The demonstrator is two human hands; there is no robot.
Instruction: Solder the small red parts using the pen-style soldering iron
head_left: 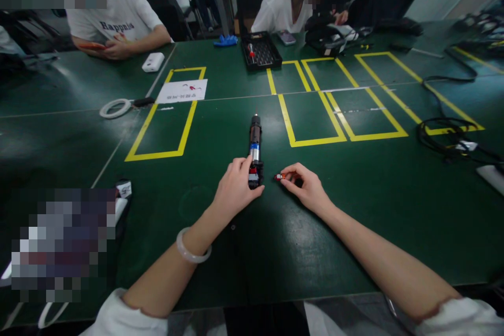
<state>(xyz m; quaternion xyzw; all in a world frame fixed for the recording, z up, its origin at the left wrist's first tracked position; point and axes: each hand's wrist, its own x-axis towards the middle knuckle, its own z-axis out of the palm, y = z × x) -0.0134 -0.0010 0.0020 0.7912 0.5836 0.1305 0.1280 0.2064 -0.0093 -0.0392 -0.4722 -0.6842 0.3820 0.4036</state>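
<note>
My left hand (234,186), a pale bangle on its wrist, rests closed around the near end of what looks like an electric screwdriver (255,139) with its inner parts exposed. The tool lies lengthwise on the table: black tip end pointing away, then a brown section, a blue band, a silver motor-like cylinder, and black, red and grey parts beside my fingers. Just to the right, my right hand (305,184) pinches a small red and orange part (279,177) between thumb and fingers. The part is apart from the tool, and its exact kind is too small to make out.
Yellow tape rectangles mark the green table (220,252). Farther back lie a black tool case (262,52), a blue object (226,41), a paper sheet (181,91) and a white box (153,62). Coiled cables (449,136) lie right. Several people sit or stand across the table.
</note>
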